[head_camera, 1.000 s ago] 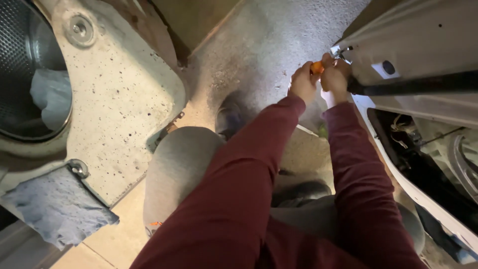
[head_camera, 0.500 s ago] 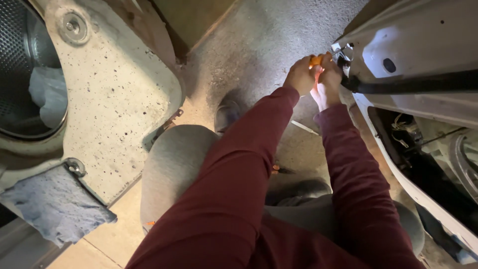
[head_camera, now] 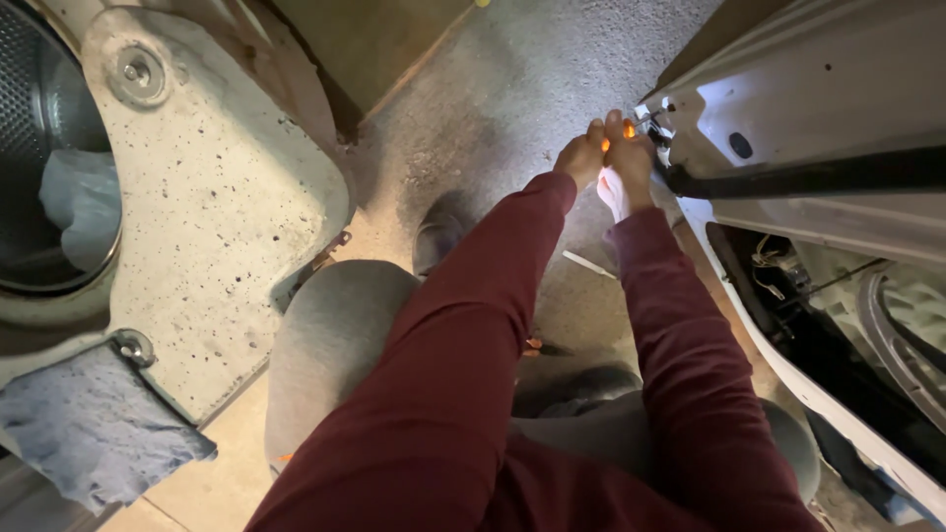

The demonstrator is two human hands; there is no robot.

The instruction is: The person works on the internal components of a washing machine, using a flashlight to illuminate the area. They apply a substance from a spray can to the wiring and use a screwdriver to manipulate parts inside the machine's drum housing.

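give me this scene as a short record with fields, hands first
left hand: closed around a small orange-lit thing, pressed against the right hand
right hand: on the same thing, at the corner of the white appliance panel
sleeves: dark red
floor: grey carpet
left side: speckled concrete block around a metal drum, grey cloth below

Bare concrete floor lay open ahead, between the grey concrete counterweight block on the left and the white appliance casing on the right. Both hands pressed at that casing's corner bracket, where room was tight. The person's knee and shoe blocked the near floor.
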